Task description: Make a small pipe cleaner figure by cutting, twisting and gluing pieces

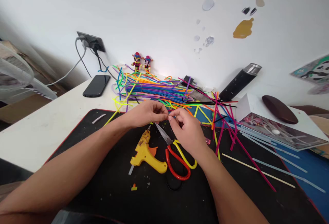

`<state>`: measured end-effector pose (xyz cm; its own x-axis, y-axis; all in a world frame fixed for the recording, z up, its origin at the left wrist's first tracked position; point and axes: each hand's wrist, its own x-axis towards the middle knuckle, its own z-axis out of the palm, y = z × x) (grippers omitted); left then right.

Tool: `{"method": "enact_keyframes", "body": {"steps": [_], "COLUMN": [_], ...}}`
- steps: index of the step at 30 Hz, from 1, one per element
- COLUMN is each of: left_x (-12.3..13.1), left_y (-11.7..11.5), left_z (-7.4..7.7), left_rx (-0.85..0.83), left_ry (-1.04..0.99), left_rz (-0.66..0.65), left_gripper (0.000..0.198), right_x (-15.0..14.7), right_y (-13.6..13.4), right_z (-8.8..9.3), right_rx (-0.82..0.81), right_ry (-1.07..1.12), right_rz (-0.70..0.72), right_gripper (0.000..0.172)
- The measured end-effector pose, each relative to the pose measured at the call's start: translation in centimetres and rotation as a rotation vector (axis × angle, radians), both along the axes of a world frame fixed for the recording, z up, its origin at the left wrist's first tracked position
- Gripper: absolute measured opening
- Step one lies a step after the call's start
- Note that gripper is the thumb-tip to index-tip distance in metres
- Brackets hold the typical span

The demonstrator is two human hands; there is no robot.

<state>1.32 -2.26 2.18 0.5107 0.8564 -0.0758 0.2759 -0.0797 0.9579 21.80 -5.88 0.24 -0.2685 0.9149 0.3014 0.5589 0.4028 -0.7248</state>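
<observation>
My left hand [150,113] and my right hand [186,129] meet fingertip to fingertip above the black mat [102,189]. Both pinch something too small to make out, hidden between thumbs and forefingers. Just below them lies a pair of scissors [177,157] with one red and one yellow handle loop, its blades pointing away under my hands. To the left of the scissors, a yellow glue gun [145,153] rests on its side, a clear glue stick poking from its back end. Behind my hands spreads a heap of multicoloured pipe cleaners [154,88].
A phone [96,86] lies at the back left. Two small dolls [142,62] stand against the wall. Toward the right are a leaning black flask [239,81], a white box [282,121], clear glue sticks [288,172] and a wooden stick [258,170].
</observation>
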Motion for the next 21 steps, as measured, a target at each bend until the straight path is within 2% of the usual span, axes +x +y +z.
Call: {"method": "enact_keyframes", "body": {"steps": [6, 11, 21], "left_x": [0.25, 0.32, -0.2], "left_y": [-0.01, -0.17, 0.12], "left_z": [-0.21, -0.31, -0.55], "left_rx": [0.035, 0.045, -0.124], "left_ry": [-0.001, -0.018, -0.177], "left_rz": [0.014, 0.008, 0.01], "left_gripper": [0.028, 0.025, 0.033], "right_x": [0.02, 0.0, -0.11], "right_y": [0.08, 0.1, 0.04], "right_z": [0.07, 0.13, 0.94], "right_rx": [-0.049, -0.198, -0.445], "right_ry": [0.011, 0.125, 0.423], "right_rz": [-0.011, -0.006, 0.046], "right_gripper": [0.013, 0.012, 0.024]}}
